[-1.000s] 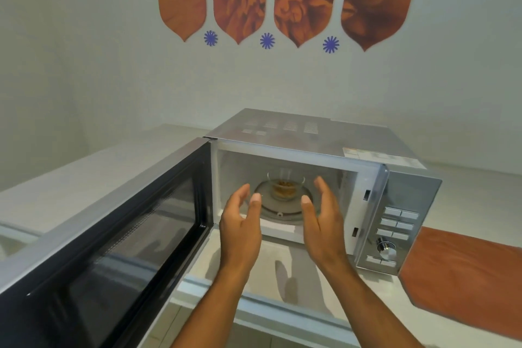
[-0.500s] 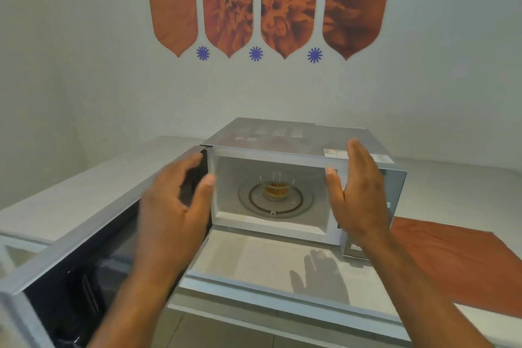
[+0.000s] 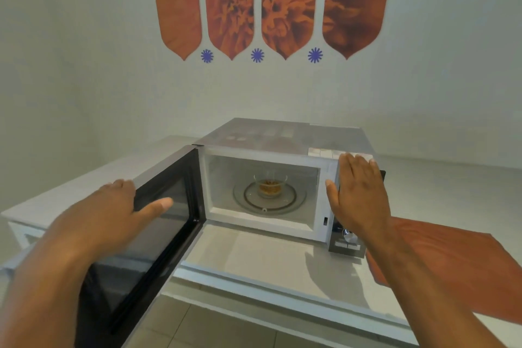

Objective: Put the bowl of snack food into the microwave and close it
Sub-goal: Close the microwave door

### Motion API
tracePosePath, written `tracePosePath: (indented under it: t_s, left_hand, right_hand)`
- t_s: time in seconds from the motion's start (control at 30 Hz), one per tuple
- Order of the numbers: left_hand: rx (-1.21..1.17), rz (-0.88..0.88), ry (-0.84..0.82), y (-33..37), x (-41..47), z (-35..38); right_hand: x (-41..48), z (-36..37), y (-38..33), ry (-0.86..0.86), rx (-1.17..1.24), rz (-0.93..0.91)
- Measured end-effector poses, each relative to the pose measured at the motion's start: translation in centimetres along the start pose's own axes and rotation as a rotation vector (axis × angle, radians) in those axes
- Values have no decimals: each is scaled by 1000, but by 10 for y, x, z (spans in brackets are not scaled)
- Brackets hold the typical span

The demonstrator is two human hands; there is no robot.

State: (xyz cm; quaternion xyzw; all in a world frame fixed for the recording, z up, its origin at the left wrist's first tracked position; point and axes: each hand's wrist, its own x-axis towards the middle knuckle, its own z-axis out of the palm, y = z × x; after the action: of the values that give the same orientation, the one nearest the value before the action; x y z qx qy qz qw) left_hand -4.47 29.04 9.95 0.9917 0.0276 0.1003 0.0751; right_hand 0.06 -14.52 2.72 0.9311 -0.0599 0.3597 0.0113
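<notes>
A clear glass bowl of brown snack food [image 3: 270,186] stands on the round glass turntable inside the silver microwave [image 3: 282,135]. The microwave door [image 3: 158,234] hangs wide open to the left, its dark window facing me. My left hand [image 3: 113,206] wraps over the door's top edge, fingers behind it and thumb across the inner window. My right hand [image 3: 358,192] lies flat and open against the control panel at the microwave's right front, covering most of the buttons; only the dial shows below it.
The microwave sits on a pale counter [image 3: 268,257] against a white wall with orange flower panels. An orange mat [image 3: 452,263] lies on the counter to the right. Tiled floor shows below the counter's front edge.
Both hands drew back out of the microwave, leaving the bowl on the turntable. The left hand went to the open door's top edge; the right hand settled on the control panel.
</notes>
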Motion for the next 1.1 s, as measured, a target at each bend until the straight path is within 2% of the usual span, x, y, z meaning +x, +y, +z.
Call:
tracePosePath:
  t_s: [0.2, 0.37, 0.53, 0.73, 0.87, 1.1]
  left_hand:
    - [-63, 55, -67, 46, -31, -10]
    - [-77, 114, -198, 82, -42, -21]
    - [-221, 267, -220, 124, -49, -18]
    - [-181, 366, -164, 173, -39, 4]
    - [-112, 384, -123, 196, -18, 19]
    - [-38, 497, -115, 222, 17, 43]
  right_hand:
    - [-2, -5, 3, -40, 35, -43]
    - [-3, -8, 6, -66, 61, -63]
    - [-3, -11, 10, -100, 136, -61]
    - [3, -24, 21, -135, 281, -47]
    - [7, -36, 28, -99, 397, -57]
    - [8, -42, 32, -83, 370, -112]
